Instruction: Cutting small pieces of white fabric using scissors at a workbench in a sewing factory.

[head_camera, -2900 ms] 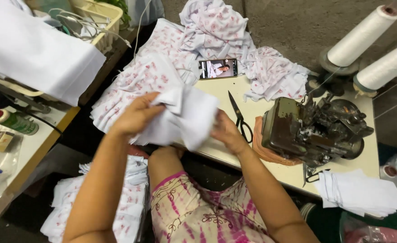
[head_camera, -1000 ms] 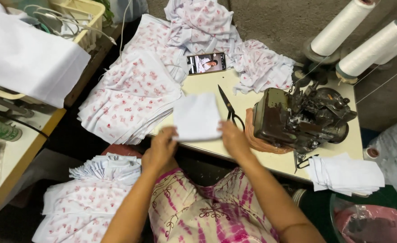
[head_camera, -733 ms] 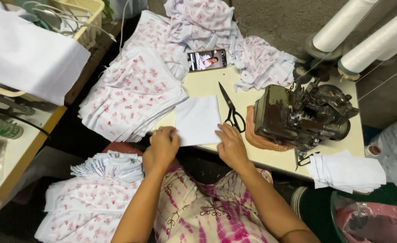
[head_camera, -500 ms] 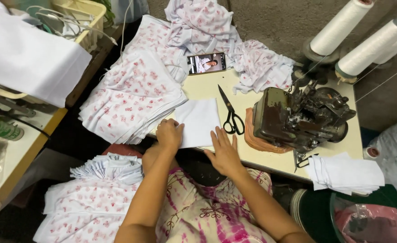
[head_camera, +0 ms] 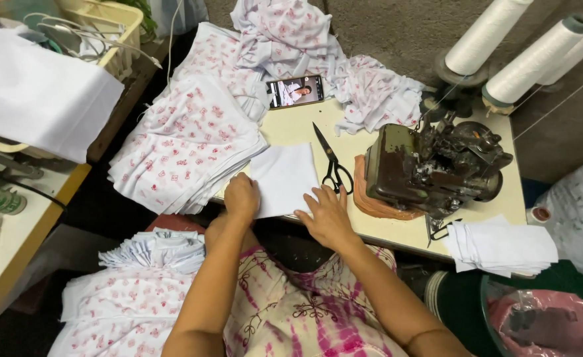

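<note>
smoothing step, by the look of it: left hand (head_camera: 241,196) and right hand (head_camera: 326,215) pressed flat, fingers spread, gripping nothing, on the plain white square fabric piece (head_camera: 283,178) at the cream table's (head_camera: 397,233) near edge, beside black-handled scissors (head_camera: 332,163). next calls for square edges.

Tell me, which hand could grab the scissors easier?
Probably the right hand. It rests on the white cloth piece with its fingertips just below the black scissors. The left hand presses the cloth's far edge, beside the printed fabric stack.
</note>
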